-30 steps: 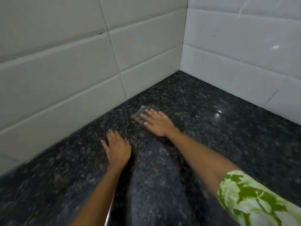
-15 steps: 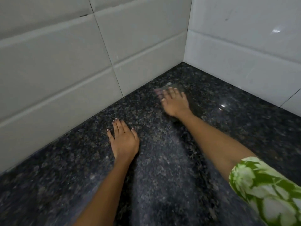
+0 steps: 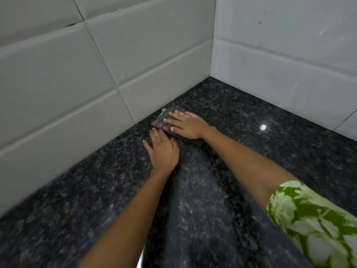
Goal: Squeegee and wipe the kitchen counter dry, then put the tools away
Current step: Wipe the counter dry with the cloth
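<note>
A dark folded cloth [image 3: 163, 120] with red stripes at one end lies on the black speckled granite counter [image 3: 270, 161], close to the corner of the tiled walls. My right hand [image 3: 188, 126] presses flat on the cloth, fingers spread, covering most of it. My left hand [image 3: 164, 151] lies palm down on the bare counter just in front, its fingertips touching the cloth's striped edge. No squeegee is in view.
Pale tiled walls stand close on the left [image 3: 77, 84] and at the back right [image 3: 289, 64], meeting in a corner beyond the cloth. A thin shiny metal edge [image 3: 140, 258] shows at the bottom between my arms. A lamp glint sits on the counter at the right.
My right hand has slid the cloth back from nearer the corner toward the left wall. My left hand has moved forward until its fingertips reach the cloth.
</note>
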